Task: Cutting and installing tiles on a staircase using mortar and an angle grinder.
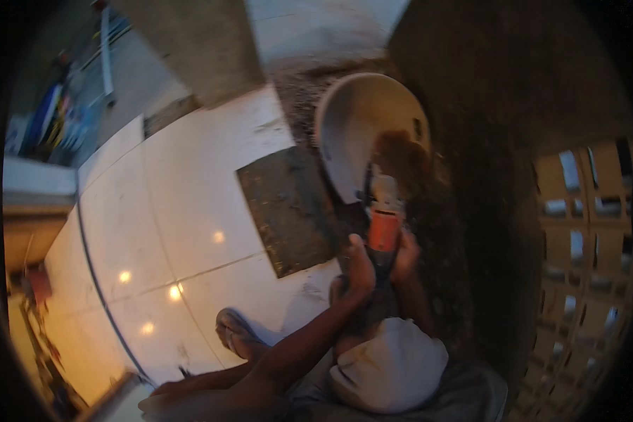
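An orange angle grinder point(385, 228) with a pale metal head is held between both hands. My left hand point(362, 266) grips its left side, thumb upward, and my right hand point(405, 257) closes on the right side. The grinder's head reaches the near right rim of a white oval basin point(335, 133) lying on the ground. A blurred brown patch point(401, 153) spreads over the basin just ahead of the tool; whether it is dust or a hole, I cannot tell. The grinder's disc does not show clearly.
Left of the basin lies a dark grey, rough slab or patch point(287, 211) beside white floor tiles point(190, 183). A dark cable point(95, 264) crosses the tiles. A sandalled foot point(236, 330) rests nearby. A dark wall rises right, with pierced blocks point(584, 246); a pillar point(197, 49) stands beyond.
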The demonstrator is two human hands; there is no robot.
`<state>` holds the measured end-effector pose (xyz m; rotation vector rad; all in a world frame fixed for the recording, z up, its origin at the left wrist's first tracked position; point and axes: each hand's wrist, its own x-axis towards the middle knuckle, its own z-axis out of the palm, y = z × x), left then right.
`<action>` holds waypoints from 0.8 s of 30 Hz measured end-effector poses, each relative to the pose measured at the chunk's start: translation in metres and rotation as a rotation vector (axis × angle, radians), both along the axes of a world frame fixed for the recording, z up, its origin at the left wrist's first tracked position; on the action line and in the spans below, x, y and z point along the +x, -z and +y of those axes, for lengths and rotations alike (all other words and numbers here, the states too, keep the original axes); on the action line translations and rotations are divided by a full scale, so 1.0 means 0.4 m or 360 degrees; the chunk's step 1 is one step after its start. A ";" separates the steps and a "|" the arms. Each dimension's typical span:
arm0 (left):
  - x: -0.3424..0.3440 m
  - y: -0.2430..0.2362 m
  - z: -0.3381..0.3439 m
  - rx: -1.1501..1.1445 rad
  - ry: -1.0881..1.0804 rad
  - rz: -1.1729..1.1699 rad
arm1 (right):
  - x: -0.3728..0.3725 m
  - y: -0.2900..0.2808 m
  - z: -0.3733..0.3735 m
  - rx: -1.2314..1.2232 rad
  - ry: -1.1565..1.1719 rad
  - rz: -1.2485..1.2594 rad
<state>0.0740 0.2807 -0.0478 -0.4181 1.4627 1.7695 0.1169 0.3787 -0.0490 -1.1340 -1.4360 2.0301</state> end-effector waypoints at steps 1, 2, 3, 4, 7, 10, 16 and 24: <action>0.006 -0.009 -0.003 0.0023 0.0074 -0.0029 | 0.001 -0.023 0.001 -0.0002 0.0072 0.0015; 0.000 -0.014 -0.009 0.0023 0.0082 -0.0054 | -0.006 -0.045 -0.004 -0.0335 0.0015 0.0169; -0.002 -0.020 -0.011 0.0011 0.0074 -0.0074 | -0.015 -0.065 -0.006 -0.0689 -0.0109 0.0464; -0.008 -0.025 -0.013 0.0009 0.0092 -0.0083 | -0.025 -0.083 -0.006 -0.0676 -0.0038 0.0329; -0.020 -0.041 -0.007 -0.0377 0.0411 0.0226 | -0.043 -0.111 0.008 -0.0927 0.0108 0.0351; -0.026 -0.055 -0.003 -0.0489 0.0742 0.0160 | -0.038 -0.100 0.029 -0.0946 -0.0094 0.0422; -0.019 -0.038 0.016 -0.0361 0.0766 0.0129 | -0.010 -0.052 0.051 -0.1093 -0.0032 0.0517; 0.003 -0.035 0.038 -0.0019 0.0558 0.0128 | -0.013 -0.045 0.068 -0.0834 -0.0054 0.0281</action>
